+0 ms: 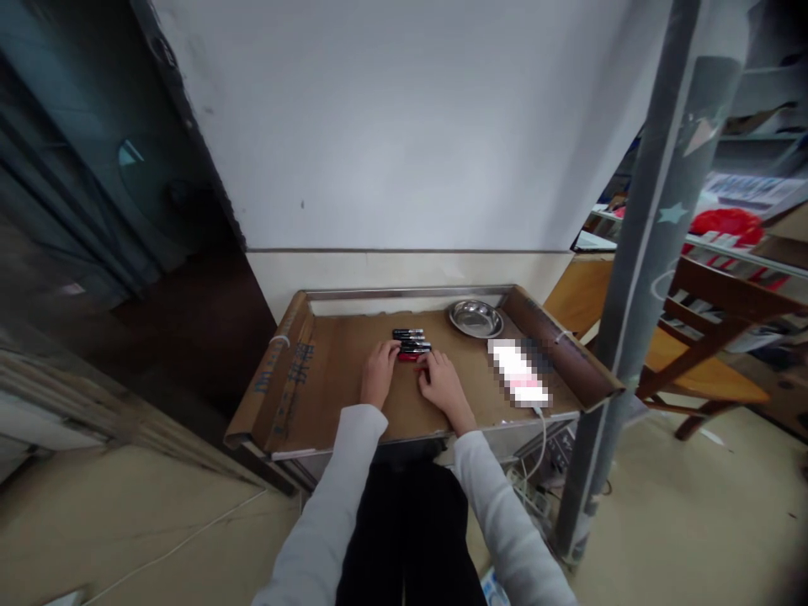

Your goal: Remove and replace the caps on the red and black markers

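The red marker (409, 357) lies between both hands' fingertips, at two o'clock from the left hand (380, 370) and ten o'clock from the right hand (443, 383). Fingers curl near its ends; whether either pinches it, I cannot tell. Black markers (409, 335) lie at its twelve o'clock.

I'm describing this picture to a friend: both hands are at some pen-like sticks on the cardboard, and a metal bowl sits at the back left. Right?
Not quite: the head view shows the metal bowl at the back right. The pen-like sticks do lie on the cardboard.
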Available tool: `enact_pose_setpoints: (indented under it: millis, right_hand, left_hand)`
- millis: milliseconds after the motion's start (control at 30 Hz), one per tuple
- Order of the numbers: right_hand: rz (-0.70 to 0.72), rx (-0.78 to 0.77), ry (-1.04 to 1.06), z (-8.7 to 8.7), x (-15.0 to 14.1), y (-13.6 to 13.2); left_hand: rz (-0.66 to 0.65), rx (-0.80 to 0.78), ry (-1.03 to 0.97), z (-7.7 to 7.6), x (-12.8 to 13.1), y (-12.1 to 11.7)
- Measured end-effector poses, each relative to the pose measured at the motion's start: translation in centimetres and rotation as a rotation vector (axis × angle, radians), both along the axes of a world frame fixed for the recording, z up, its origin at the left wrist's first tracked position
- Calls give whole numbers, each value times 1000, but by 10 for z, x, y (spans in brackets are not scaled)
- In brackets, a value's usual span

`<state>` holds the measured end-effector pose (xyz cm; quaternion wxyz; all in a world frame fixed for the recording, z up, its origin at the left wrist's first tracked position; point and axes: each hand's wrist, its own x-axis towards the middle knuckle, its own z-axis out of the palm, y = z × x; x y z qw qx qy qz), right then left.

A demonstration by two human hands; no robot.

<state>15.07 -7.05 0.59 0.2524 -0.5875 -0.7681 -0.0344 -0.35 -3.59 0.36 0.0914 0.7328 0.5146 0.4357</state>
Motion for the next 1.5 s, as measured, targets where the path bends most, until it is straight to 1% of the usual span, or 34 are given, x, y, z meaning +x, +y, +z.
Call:
enact_pose_setpoints:
  millis: [167,400,633,767,867,967,1100,1233,1333,1433,1500]
  right_hand:
    - [-41,24,31,-3,2,3]
    - [62,42,126,3,-2,11]
    - [171,27,339,1,-6,14]
    - [176,33,421,2,-5,12]
    - [229,78,470,0,-4,13]
    - [279,79,511,-1,-4,14]
    - [285,45,598,-3,-3,13]
    - [267,35,658,-3,-1,12]
    - [263,-3,790,-5,0,14]
    - [217,-15,1044,-7,3,18]
    - [213,-33,1175,-9,4,21]
  left_hand:
    - [-20,1,-46,-2,0,2]
    - [-81,2,26,-2,0,0]
    - [-160,12,72,2,1,-3]
    - [-144,23,84,2,0,-3]
    - [-146,30,79,2,0,-3]
    - [-162,42,60,0,0,-2]
    - [-212,23,63,-2,0,-2]
    - [-220,-20,37,-1,0,-2]
    - [-256,-78,-33,1,1,-3]
    - [-300,-143,-109,2,1,-4]
    - [-325,-165,-134,3,2,-4]
